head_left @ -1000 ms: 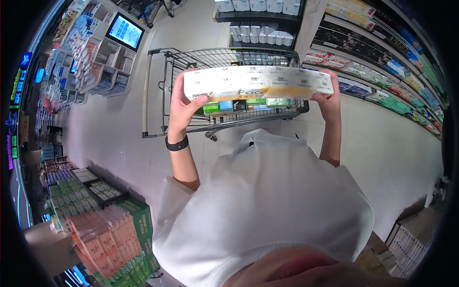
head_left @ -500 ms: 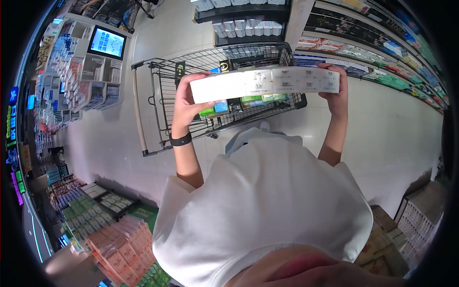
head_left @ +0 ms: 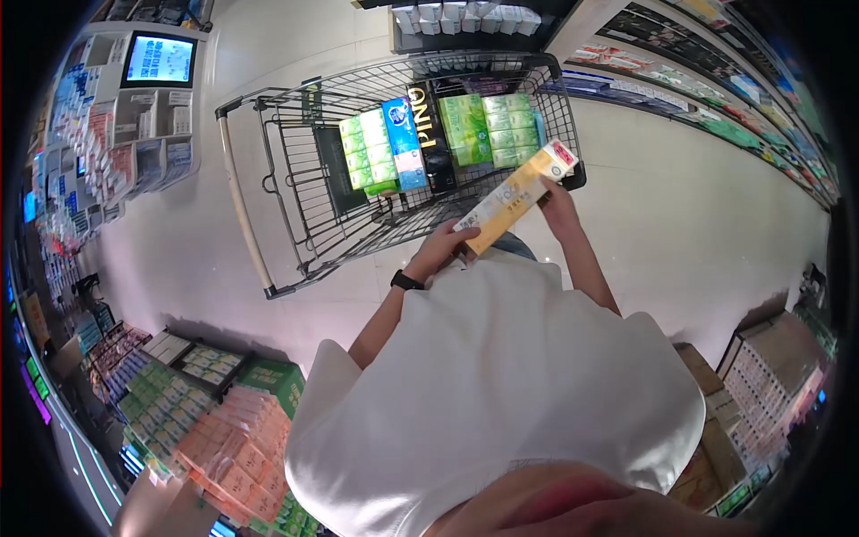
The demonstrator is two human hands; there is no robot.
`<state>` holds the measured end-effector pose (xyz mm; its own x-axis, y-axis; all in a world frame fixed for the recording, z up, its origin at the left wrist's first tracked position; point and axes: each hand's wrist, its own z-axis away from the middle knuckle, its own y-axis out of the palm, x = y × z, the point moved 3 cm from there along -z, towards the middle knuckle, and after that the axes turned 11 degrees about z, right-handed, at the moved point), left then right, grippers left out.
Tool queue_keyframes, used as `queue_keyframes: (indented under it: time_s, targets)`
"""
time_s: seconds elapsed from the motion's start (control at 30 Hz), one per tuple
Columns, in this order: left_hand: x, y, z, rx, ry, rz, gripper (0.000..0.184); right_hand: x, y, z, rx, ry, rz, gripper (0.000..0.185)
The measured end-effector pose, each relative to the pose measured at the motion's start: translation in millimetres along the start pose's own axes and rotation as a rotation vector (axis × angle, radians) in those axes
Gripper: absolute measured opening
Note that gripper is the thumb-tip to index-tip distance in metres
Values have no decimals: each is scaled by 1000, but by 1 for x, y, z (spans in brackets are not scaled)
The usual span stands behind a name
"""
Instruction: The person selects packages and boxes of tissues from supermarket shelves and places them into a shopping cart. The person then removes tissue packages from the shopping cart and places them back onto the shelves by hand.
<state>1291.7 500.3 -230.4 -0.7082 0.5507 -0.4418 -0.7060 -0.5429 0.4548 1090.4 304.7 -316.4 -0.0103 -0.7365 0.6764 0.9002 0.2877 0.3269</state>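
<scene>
A long yellow-and-white tissue pack (head_left: 514, 199) slants in front of my shirt, its red-labelled end up and to the right. My left hand (head_left: 440, 247) grips its lower end, the thumb on the printed face. At the upper right end, my right hand (head_left: 558, 208) holds the edge. Just beyond the pack stands a wire shopping cart (head_left: 295, 206). Inside it lie green tissue packs (head_left: 367, 150), a blue pack (head_left: 404, 143), a black pack with gold letters (head_left: 434, 134) and more green packs (head_left: 465, 130) at the right.
Stocked shelves (head_left: 680, 98) run along the right, with a dark shelf of white packs (head_left: 465, 18) behind the cart. At upper left is a display with a screen (head_left: 159, 59). Stacked orange packs (head_left: 237, 447) and cardboard boxes (head_left: 707, 438) stand at lower left and right.
Both hands have come down and closer together with the pack. It has turned from level to slanted, now showing its yellow face. More of the cart's contents is visible.
</scene>
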Motion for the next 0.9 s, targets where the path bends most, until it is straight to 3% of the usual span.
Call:
queue_keyframes:
  time_s: [0.1,0.23,0.3,0.33,0.4,0.43,0.47,0.53,0.63,0.7,0.83,0.9]
  targets:
    - [-32,1,-21,180,-2,-96,40,26,89,11,130,116,283,56]
    - [-58,2,-75,142,94,-196,40,20,128,-68,60,-35,670,68]
    - [-43,-34,-140,-6,153,-844,43,6,129,-107,65,-67,700,58]
    - [-38,-43,-146,2,159,-838,43,-13,122,-131,100,42,863,55]
    - [-39,-58,-144,-177,365,-1400,42,-61,102,-166,139,155,1033,53]
    - [-41,-64,-136,-182,366,-1395,42,-85,94,-183,163,18,1182,56]
    - [-45,-70,-125,-103,392,-1177,39,-96,95,-192,190,-124,1323,60]
    - [-48,-89,-98,30,336,-816,34,-96,112,-180,224,-117,1285,64]
    - [-36,-128,-63,-70,419,-978,31,-90,120,-166,263,-132,1231,65]
    - [-17,-152,-51,-61,407,-1009,30,-75,124,-159,201,119,851,61]
    - [-12,-155,-34,-75,472,-1015,23,-74,127,-182,240,64,819,54]
    - [-14,-145,-36,-88,502,-1092,28,-81,124,-193,303,47,790,52]
